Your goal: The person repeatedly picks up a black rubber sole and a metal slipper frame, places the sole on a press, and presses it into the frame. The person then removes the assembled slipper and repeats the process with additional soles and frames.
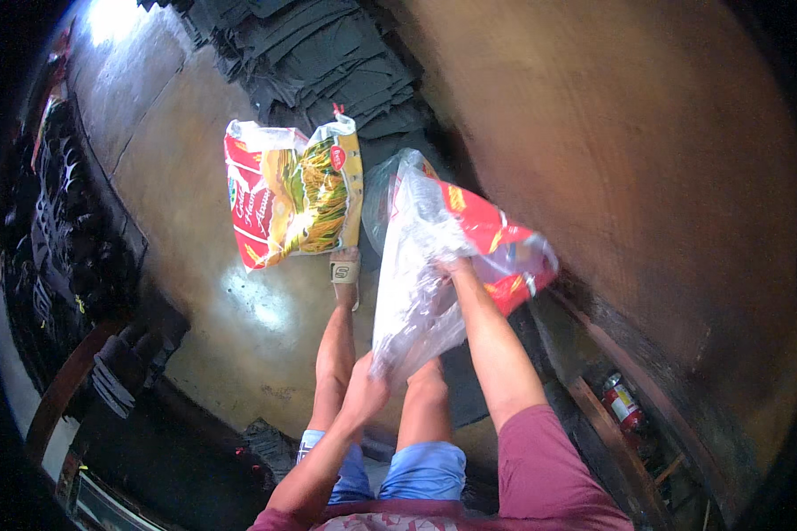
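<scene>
In front of me hangs a large plastic sack [416,292], whitish on its near side and printed red and yellow on the right. My left hand [370,389] is closed around its lower left edge, close above my knees. Against the middle of the sack, my right hand [452,267] is closed on a fold of the plastic; its fingertips are partly lost in the shiny film. A second printed sack [297,190], red, yellow and green, is on the floor by my left foot, its white plastic top crumpled. Clear plastic [379,199] shows between the two sacks.
Stacks of dark grey sheet-like pieces [328,66] lie beyond the sacks. Dark bundled material [71,221] lines the left side. A broad brown surface [629,133] fills the right. At the lower right, a red fire extinguisher [624,405] sits beside a wooden edge.
</scene>
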`<state>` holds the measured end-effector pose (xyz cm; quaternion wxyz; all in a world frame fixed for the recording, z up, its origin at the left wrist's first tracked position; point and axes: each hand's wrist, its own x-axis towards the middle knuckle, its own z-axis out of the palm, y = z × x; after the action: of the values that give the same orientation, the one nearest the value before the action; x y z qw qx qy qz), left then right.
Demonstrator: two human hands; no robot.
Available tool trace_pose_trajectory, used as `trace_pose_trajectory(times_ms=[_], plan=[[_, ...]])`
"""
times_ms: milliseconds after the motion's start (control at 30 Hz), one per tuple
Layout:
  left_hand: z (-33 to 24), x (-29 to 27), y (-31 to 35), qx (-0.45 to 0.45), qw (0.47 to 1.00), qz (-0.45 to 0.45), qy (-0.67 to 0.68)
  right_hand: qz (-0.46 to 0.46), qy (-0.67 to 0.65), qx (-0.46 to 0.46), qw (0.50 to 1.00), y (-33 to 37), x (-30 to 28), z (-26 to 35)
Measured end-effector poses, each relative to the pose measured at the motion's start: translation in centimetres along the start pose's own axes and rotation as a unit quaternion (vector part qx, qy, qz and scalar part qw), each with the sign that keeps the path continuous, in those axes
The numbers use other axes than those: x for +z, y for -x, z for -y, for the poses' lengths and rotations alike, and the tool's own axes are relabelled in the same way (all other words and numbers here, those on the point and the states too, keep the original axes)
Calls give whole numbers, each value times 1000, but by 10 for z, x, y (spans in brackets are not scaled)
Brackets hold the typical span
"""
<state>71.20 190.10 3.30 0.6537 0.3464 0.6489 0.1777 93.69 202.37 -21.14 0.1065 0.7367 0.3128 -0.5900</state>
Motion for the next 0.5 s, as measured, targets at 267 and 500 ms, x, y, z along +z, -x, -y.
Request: trace_pose_trajectory(times_ms=[267,500], plan=[[10,-87,43,-161,986,-3,-32,-141,-207,10,968,-39,69,-3],[41,-89,45,-139,990,-15,-27,-139,-384,33,912,-49,95,-28]])
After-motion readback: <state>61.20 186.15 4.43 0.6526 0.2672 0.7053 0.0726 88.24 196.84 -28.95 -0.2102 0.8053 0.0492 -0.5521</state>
